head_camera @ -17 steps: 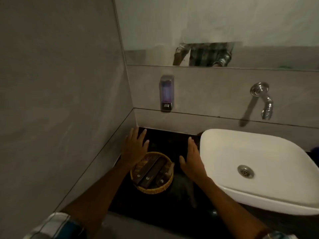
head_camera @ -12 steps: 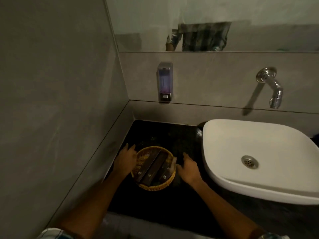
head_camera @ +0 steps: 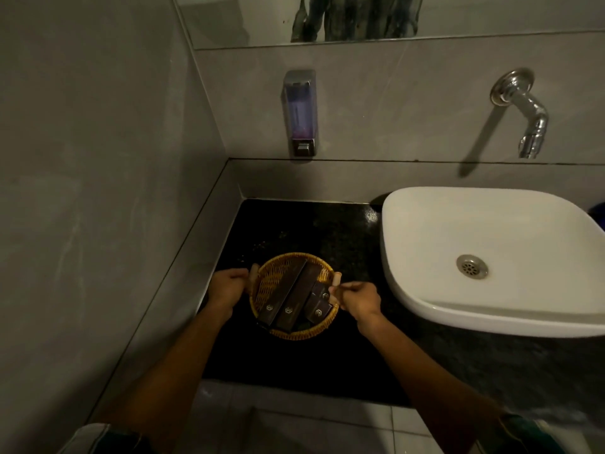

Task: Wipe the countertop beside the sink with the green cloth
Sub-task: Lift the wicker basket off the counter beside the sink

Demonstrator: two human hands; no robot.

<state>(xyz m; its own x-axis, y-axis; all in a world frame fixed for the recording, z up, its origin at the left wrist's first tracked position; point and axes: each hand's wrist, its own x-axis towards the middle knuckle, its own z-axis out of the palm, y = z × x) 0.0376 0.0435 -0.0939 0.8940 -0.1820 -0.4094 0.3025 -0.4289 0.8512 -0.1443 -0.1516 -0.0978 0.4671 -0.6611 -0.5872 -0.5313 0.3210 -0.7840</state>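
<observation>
A round wicker basket holding several dark brown boxes sits on the black stone countertop, left of the white sink. My left hand grips the basket's left rim with the thumb over the edge. My right hand grips the right rim the same way. No green cloth is in view.
A grey wall runs close along the countertop's left side. A soap dispenser hangs on the back wall above the counter. A chrome tap juts out over the sink. A mirror spans the top. Pale floor tiles lie below the counter's front edge.
Both hands drew back from the rear of the counter and closed on the two sides of the basket. The basket has come a little toward the front edge.
</observation>
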